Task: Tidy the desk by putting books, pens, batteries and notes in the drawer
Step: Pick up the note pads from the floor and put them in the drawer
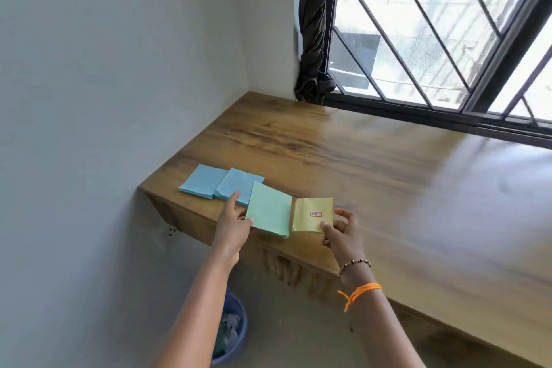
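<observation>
Left hand (231,225) pinches the green pad (268,213); right hand (339,230) pinches the yellow pad (312,215), lower centre. Light, floppy paper, probably best gripped by its edges.

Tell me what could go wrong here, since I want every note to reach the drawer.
1. The green square note pad and yellow paper note pad, pinched by the left hand and right hand, sit at the wooden desk front edge; a slip could drop them toward the blue plastic bin.
2. The two blue square note pads overlap and may be missed.
</observation>
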